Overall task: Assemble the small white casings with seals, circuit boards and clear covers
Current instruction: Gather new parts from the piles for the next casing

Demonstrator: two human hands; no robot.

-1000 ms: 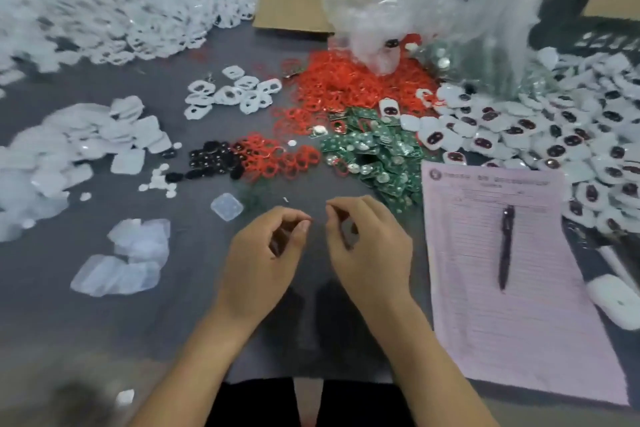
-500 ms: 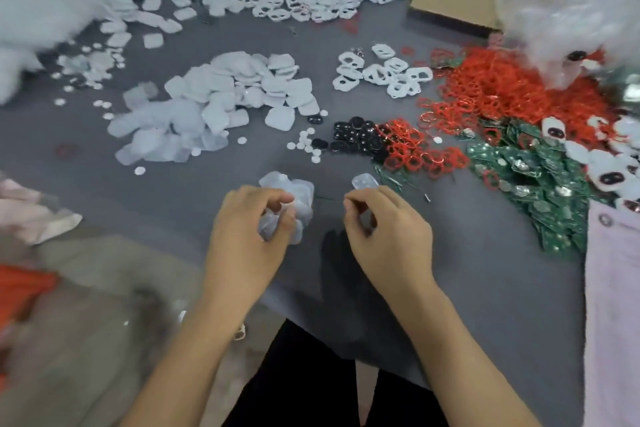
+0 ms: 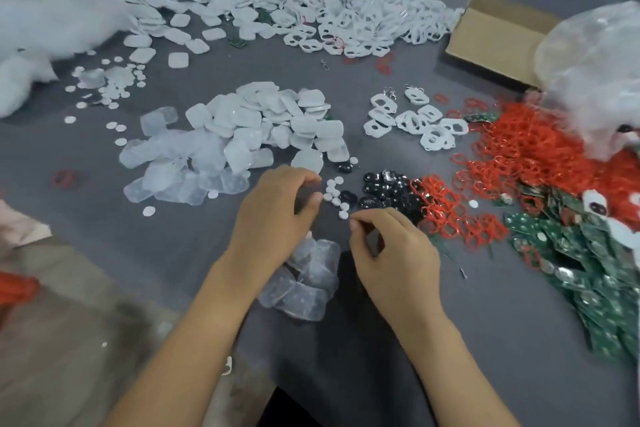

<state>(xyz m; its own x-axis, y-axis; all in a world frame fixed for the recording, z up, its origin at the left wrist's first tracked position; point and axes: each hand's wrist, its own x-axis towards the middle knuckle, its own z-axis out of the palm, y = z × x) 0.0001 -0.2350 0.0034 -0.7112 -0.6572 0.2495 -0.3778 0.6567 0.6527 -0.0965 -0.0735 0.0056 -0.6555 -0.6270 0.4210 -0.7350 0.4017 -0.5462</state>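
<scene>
A grey work table [image 3: 485, 322] fills the frame, covered in sorted heaps. Across the top runs the largest heap — white casing frames with cut-out windows [image 3: 346, 10] — and a smaller cluster of the same frames [image 3: 412, 121] lies right of centre. At centre left sits a mound of clear covers [image 3: 242, 128], glossy and squarish, with a few more clear covers [image 3: 304, 284] at lower centre between the two forearms. On the right, red ring seals [image 3: 519, 146] spread out from under a crumpled clear plastic bag [image 3: 595, 73], and green circuit boards [image 3: 606, 274] trail toward the lower right. A brown cardboard box [image 3: 495, 38] sits at upper right. Just above the hands lie small black parts [image 3: 391, 191] and a scatter of small white discs [image 3: 334, 194].

The left hand [image 3: 273, 215] hovers at centre, its fingers curled and thumb near the forefinger; whether it pinches anything cannot be told. The right hand [image 3: 391, 253], just beside it, has its fingers curled with thumb and forefinger tips together — what they pinch, if anything, is too small to see.
</scene>
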